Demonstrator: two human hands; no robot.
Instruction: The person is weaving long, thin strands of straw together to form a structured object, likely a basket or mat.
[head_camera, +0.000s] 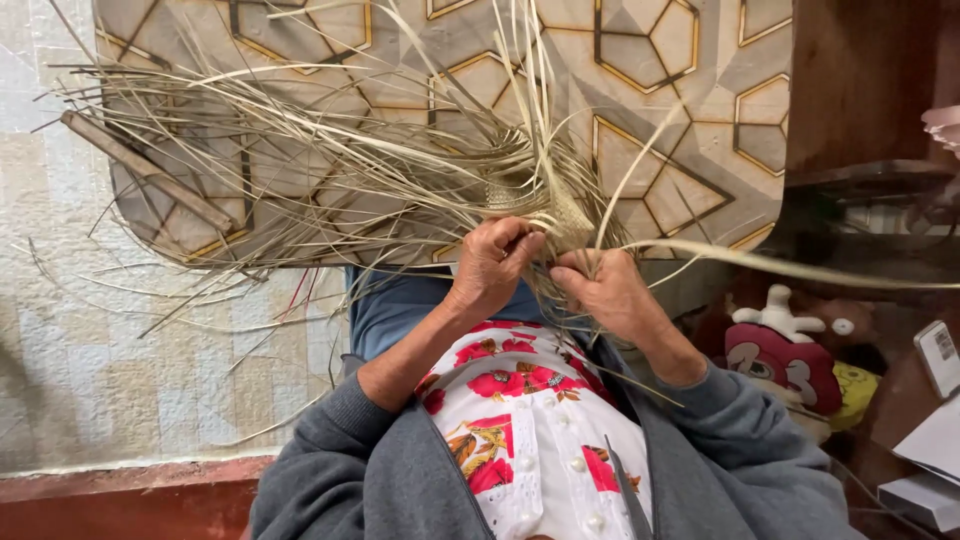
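Both hands, left hand (492, 262) and right hand (610, 292), pinch the straw strands (330, 180). Only a small woven patch (560, 215) exists; most strands remain loose.

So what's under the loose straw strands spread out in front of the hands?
Under the straw strands lies a geometric-patterned mat, with a wooden stick among them. The mat's middle is covered. Both hands, left and right, grip the woven piece.

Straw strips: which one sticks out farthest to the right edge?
The wide pale strip running from the right hand past the stuffed toy; the others fan left and upward.
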